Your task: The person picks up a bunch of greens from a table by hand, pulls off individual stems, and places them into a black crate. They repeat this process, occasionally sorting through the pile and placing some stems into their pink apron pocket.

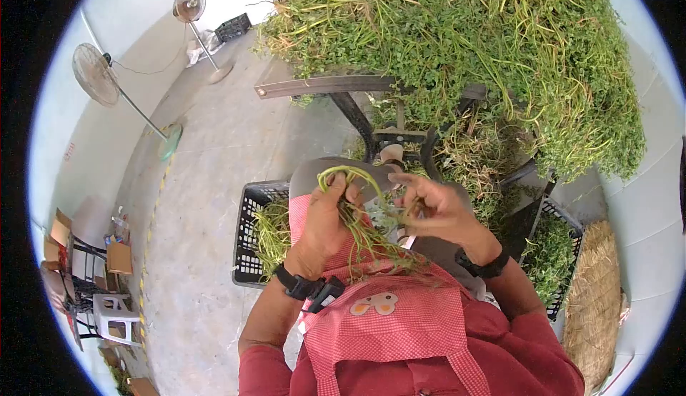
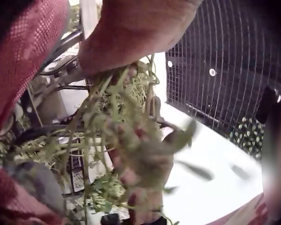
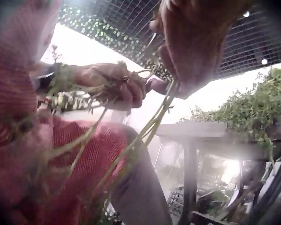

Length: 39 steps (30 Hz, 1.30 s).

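Observation:
In the head view my left hand (image 1: 325,217) grips a small bunch of green leafy stems (image 1: 368,235) over the apron, one stem arching across toward the other side. My right hand (image 1: 446,214) is raised close by on the right, its fingers curled. The right wrist view shows stems (image 3: 154,122) pinched in the right hand (image 3: 194,47) and trailing down toward the lap. Beyond it, the left hand (image 3: 114,84) is closed around more stems. Blurred leaves in the left wrist view partly hide the right hand (image 2: 147,197), below the left (image 2: 136,37).
A table (image 1: 329,85) ahead bears a large heap of greens (image 1: 457,31). To the left of the lap, a black crate (image 1: 250,253) contains cut stems (image 1: 273,235); another crate (image 1: 564,217) of greens stands right, beside a straw bundle (image 1: 593,303). Two fans (image 1: 96,74) stand farther left.

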Motion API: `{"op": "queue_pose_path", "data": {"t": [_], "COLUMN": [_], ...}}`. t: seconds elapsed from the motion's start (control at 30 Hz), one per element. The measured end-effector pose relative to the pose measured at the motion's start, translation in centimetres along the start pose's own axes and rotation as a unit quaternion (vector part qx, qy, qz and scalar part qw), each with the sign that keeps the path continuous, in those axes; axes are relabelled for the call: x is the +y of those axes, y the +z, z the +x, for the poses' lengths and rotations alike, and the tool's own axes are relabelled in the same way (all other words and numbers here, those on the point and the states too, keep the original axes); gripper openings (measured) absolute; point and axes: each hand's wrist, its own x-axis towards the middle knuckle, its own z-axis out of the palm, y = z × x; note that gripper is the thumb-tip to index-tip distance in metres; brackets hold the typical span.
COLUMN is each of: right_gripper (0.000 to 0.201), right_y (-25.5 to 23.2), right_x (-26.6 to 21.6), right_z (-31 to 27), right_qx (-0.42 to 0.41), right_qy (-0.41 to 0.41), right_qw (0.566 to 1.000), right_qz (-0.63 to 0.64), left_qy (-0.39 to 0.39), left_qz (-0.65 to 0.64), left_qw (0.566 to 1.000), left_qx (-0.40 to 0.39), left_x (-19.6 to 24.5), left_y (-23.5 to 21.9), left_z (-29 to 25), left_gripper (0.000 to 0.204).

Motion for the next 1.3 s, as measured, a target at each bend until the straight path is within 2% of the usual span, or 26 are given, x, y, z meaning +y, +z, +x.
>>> {"op": "queue_pose_path", "data": {"t": [0.03, 0.1, 0.13, 0.23, 0.3, 0.33, 0.4, 0.43, 0.5, 0.6, 0.73, 0.8, 0.83, 0.87, 0.9, 0.93, 0.97, 1.03, 1.07, 1.1, 1.13, 1.17, 1.2, 1.23, 1.27, 1.3], "right_gripper": [0.041, 0.018, 0.016, 0.018, 0.02, 0.021, 0.026, 0.026, 0.024, 0.025, 0.026, 0.028, 0.028, 0.028, 0.027, 0.021, 0.021, 0.015, 0.015, 0.015, 0.015, 0.015, 0.021, 0.021, 0.025, 0.029], "right_y": [-0.2, -0.6, -1.2, -1.8, -2.8, -3.2, -4.0, -4.1, -4.0, -4.0, -4.2, -4.3, -4.1, -3.6, -2.7, -0.8, -0.1, 0.6, 0.9, 1.4, 1.7, 1.7, 0.7, 0.5, 0.2, -0.1], "right_x": [0.1, -0.3, -0.4, -2.2, -2.3, -2.0, -1.6, -1.4, -1.6, -1.4, -1.5, -2.0, -2.5, -3.4, -4.8, -6.1, -6.2, -6.3, -5.9, -6.3, -7.1, -7.6, -7.2, -6.7, -6.3, -5.7], "right_z": [0.2, 1.2, 1.8, 3.0, 3.0, 3.0, 2.8, 2.7, 2.5, 2.4, 2.2, 2.0, 1.9, 1.6, 1.3, 1.2, 1.1, 1.1, 1.2, 0.7, 0.1, -0.2, 0.2, 0.6, 1.2, 1.7], "right_qx": [0.0, 0.138, 0.172, 0.214, 0.204, 0.182, 0.131, 0.13, 0.163, 0.173, 0.175, 0.181, 0.181, 0.18, 0.175, 0.196, 0.197, 0.097, 0.103, 0.097, 0.123, 0.149, 0.18, 0.189, 0.242, 0.288], "right_qy": [0.002, -0.002, -0.029, -0.015, 0.003, -0.014, -0.042, -0.038, 0.004, 0.002, 0.004, -0.002, 0.0, 0.01, 0.023, 0.07, 0.07, -0.099, -0.174, -0.175, -0.187, -0.198, -0.211, -0.208, -0.132, -0.056], "right_qw": [1.0, 0.972, 0.963, 0.955, 0.954, 0.95, 0.954, 0.954, 0.961, 0.958, 0.961, 0.966, 0.966, 0.979, 0.984, 0.977, 0.977, 0.95, 0.926, 0.927, 0.948, 0.96, 0.947, 0.946, 0.955, 0.954], "right_qz": [-0.002, 0.192, 0.206, 0.203, 0.219, 0.252, 0.268, 0.267, 0.223, 0.23, 0.215, 0.186, 0.187, 0.091, -0.006, -0.047, -0.046, -0.281, -0.318, -0.318, -0.227, -0.135, -0.159, -0.159, -0.107, -0.055], "left_qy": [-0.001, 0.026, 0.027, 0.057, -0.038, -0.038, -0.145, -0.145, -0.111, -0.088, -0.079, -0.063, -0.064, 0.058, 0.176, 0.172, 0.205, 0.24, 0.271, 0.298, 0.298, 0.238, 0.168, 0.163, 0.061, -0.041], "left_qz": [-0.002, 0.123, 0.121, 0.177, 0.028, 0.025, -0.041, -0.045, 0.022, 0.036, 0.113, 0.339, 0.338, 0.492, 0.624, 0.624, 0.641, 0.656, 0.694, 0.729, 0.727, 0.628, 0.513, 0.516, 0.355, 0.175], "left_qw": [1.0, 0.991, 0.991, 0.977, 0.98, 0.98, 0.972, 0.972, 0.962, 0.954, 0.959, 0.92, 0.92, 0.853, 0.749, 0.751, 0.732, 0.712, 0.666, 0.616, 0.618, 0.741, 0.841, 0.841, 0.933, 0.984], "left_qx": [-0.001, -0.042, -0.045, -0.101, -0.192, -0.192, -0.179, -0.177, -0.248, -0.286, -0.247, -0.187, -0.186, -0.165, -0.136, -0.135, -0.102, -0.07, -0.032, 0.007, 0.015, 0.0, -0.023, -0.03, -0.017, 0.0], "left_x": [-0.2, 0.0, 0.0, 0.4, 1.4, 1.8, 2.5, 2.3, 1.4, 0.9, 1.6, 2.0, 1.7, 1.0, 0.3, -0.4, -0.8, -1.4, -1.8, -2.3, -2.7, -2.7, -2.2, -2.1, -1.3, -0.6], "left_y": [0.0, 0.3, 0.3, 0.7, 1.8, 2.2, 2.5, 2.1, 1.2, 0.8, 1.5, 2.0, 1.7, 1.1, 0.8, 0.6, 0.8, 0.7, 0.3, -0.3, -1.7, -3.4, -3.8, -4.0, -3.0, -2.0], "left_z": [-0.1, -0.3, -0.3, -0.9, -1.7, -1.7, -1.6, -1.2, -0.2, 0.2, -0.5, -1.0, -0.6, 0.2, 0.7, 1.0, 1.5, 2.7, 3.3, 3.7, 4.1, 4.7, 4.6, 4.3, 3.5, 2.7], "left_gripper": [0.024, 0.026, 0.026, 0.034, 0.049, 0.049, 0.056, 0.056, 0.046, 0.04, 0.032, 0.025, 0.025, 0.023, 0.022, 0.022, 0.021, 0.02, 0.022, 0.025, 0.025, 0.025, 0.026, 0.026, 0.024, 0.022]}}
